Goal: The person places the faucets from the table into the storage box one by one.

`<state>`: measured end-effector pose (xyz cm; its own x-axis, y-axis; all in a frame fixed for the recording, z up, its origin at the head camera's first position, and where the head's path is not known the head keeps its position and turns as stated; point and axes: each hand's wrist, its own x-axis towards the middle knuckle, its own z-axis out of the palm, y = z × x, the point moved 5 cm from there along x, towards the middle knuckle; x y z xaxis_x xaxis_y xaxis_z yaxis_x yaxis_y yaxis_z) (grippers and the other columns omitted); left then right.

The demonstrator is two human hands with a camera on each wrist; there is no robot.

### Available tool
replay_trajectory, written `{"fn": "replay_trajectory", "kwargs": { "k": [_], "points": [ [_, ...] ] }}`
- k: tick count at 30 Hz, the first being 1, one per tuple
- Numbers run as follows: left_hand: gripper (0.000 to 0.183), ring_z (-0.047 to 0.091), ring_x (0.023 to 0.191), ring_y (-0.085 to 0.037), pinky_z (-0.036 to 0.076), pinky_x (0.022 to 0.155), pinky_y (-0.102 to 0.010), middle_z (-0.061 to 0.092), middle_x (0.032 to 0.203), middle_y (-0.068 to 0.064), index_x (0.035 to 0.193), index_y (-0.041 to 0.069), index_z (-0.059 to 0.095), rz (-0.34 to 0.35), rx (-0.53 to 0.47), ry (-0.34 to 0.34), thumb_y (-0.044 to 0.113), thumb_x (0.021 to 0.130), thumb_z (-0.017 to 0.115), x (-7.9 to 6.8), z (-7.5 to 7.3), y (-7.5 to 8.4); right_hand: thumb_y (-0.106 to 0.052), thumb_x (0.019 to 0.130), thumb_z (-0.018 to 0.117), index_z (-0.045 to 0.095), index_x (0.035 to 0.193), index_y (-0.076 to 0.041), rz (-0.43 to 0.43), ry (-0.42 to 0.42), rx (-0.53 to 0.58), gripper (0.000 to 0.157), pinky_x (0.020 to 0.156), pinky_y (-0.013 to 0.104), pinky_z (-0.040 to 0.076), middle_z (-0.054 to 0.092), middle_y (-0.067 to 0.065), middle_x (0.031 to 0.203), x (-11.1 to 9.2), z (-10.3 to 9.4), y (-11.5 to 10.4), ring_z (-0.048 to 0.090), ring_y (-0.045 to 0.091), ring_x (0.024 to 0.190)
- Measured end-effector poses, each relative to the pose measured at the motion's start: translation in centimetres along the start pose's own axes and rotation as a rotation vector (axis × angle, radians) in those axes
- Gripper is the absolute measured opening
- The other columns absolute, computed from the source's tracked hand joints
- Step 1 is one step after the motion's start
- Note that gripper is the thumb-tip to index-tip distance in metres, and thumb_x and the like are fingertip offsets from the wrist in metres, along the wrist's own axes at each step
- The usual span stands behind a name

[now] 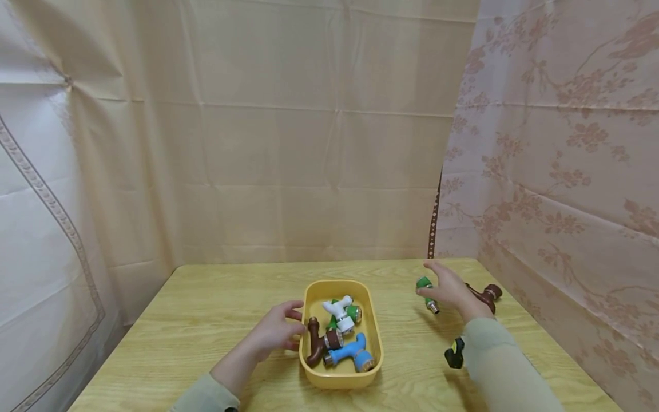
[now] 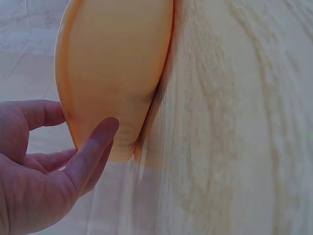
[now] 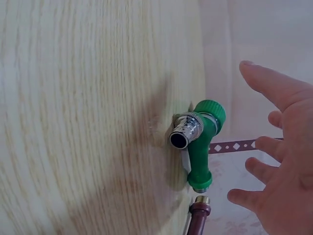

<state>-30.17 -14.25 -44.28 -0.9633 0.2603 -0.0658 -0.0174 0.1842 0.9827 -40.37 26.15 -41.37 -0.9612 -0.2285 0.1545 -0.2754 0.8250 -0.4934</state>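
Note:
A yellow plastic bin [image 1: 342,382] stands on the table and holds a brown tap [image 1: 316,348], a blue tap [image 1: 350,350], a white tap [image 1: 340,315] and a partly covered green one. My left hand [image 1: 280,329] is at the bin's left side, fingertips against its outer wall and rim; the left wrist view shows the fingers [image 2: 98,139] loosely bent there. On the right, my right hand [image 1: 450,289] reaches over a loose green tap [image 3: 200,147] with a metal spout. Its fingers [image 3: 266,147] are spread, apart from the tap, with nothing held.
Beyond the right wrist lies another brown tap [image 1: 489,294], partly hidden by the hand. A black tap [image 1: 455,355] with a yellow mark lies beside the right sleeve. Cloth curtains [image 1: 309,143] hang behind and at both sides of the wooden table [image 1: 216,297].

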Motion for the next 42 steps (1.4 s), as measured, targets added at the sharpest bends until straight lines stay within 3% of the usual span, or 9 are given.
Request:
{"fn": "replay_trajectory", "kwargs": {
  "k": [5,12,16,19,23,27,31,37,42],
  "points": [
    [0.072,0.068,0.094,-0.03,0.065,0.07,-0.044,0.049,0.13,-0.031,0.151,-0.009,0.035,0.0,0.0,0.002,-0.005,0.086,0.065,0.0,-0.1,0.0,-0.041,0.091,0.076,0.026,0.156,0.007,0.05,-0.043,-0.001,0.095,0.108,0.072,0.035,0.029,0.036,0.155,-0.1,0.5,0.8,0.031,0.057,0.138],
    [0.073,0.068,0.093,-0.029,0.065,0.07,-0.044,0.05,0.129,-0.029,0.151,-0.008,0.034,0.0,-0.006,-0.006,-0.004,0.086,0.066,0.1,-0.1,-0.2,-0.034,0.092,0.075,0.024,0.155,0.011,0.1,-0.095,0.031,0.092,0.108,0.072,0.035,0.028,0.039,0.154,-0.9,1.0,1.5,0.032,0.058,0.137],
    [0.073,0.068,0.093,-0.029,0.065,0.07,-0.044,0.05,0.128,-0.029,0.151,-0.009,0.035,0.005,-0.009,-0.007,-0.005,0.085,0.066,0.1,-0.1,-0.2,-0.03,0.092,0.075,0.023,0.157,0.007,0.164,-0.145,0.087,0.091,0.106,0.068,0.041,0.032,0.037,0.153,-1.4,1.4,2.2,0.04,0.052,0.134],
    [0.073,0.068,0.093,-0.029,0.065,0.07,-0.045,0.05,0.127,-0.028,0.151,-0.009,0.035,0.007,-0.007,-0.008,-0.005,0.085,0.066,0.0,-0.1,-0.2,-0.029,0.092,0.076,0.024,0.157,0.006,0.199,-0.176,0.117,0.09,0.099,0.059,0.05,0.041,0.035,0.147,-1.6,1.7,2.8,0.053,0.043,0.122],
    [0.074,0.068,0.093,-0.029,0.065,0.071,-0.044,0.051,0.128,-0.028,0.151,-0.009,0.034,0.003,-0.002,-0.007,-0.005,0.085,0.067,0.0,-0.1,-0.1,-0.025,0.092,0.076,0.037,0.151,0.007,0.199,-0.206,0.137,0.077,0.086,0.044,0.051,0.057,0.023,0.127,-1.7,2.1,3.0,0.056,0.029,0.101],
    [0.074,0.067,0.093,-0.029,0.065,0.07,-0.044,0.051,0.128,-0.029,0.151,-0.009,0.034,0.004,0.004,-0.007,-0.004,0.086,0.067,-0.1,-0.1,-0.1,-0.021,0.091,0.076,0.045,0.144,0.007,0.175,-0.218,0.151,0.068,0.084,0.043,0.047,0.058,0.014,0.114,-1.8,2.2,2.8,0.052,0.027,0.098],
    [0.073,0.067,0.094,-0.03,0.065,0.07,-0.044,0.05,0.128,-0.029,0.151,-0.009,0.034,0.007,0.007,-0.005,-0.004,0.086,0.067,-0.1,-0.1,0.0,-0.019,0.089,0.077,0.045,0.145,0.007,0.17,-0.208,0.145,0.07,0.088,0.047,0.047,0.058,0.015,0.118,-2.0,2.1,2.5,0.052,0.029,0.102],
    [0.073,0.067,0.095,-0.03,0.065,0.07,-0.044,0.049,0.129,-0.031,0.151,-0.009,0.034,0.009,0.007,-0.001,-0.004,0.086,0.066,-0.1,0.0,0.0,-0.019,0.088,0.078,0.054,0.136,0.002,0.184,-0.195,0.123,0.058,0.08,0.042,0.045,0.059,0.011,0.11,-2.0,2.2,2.4,0.052,0.028,0.097],
    [0.072,0.067,0.096,-0.031,0.065,0.07,-0.044,0.049,0.129,-0.031,0.151,-0.009,0.034,0.007,0.007,-0.005,-0.004,0.086,0.066,-0.1,0.0,0.0,-0.03,0.087,0.081,0.056,0.138,0.003,0.164,-0.16,0.062,0.066,0.085,0.046,0.053,0.063,0.014,0.121,-2.0,1.9,2.5,0.057,0.026,0.101]
  ]
}}
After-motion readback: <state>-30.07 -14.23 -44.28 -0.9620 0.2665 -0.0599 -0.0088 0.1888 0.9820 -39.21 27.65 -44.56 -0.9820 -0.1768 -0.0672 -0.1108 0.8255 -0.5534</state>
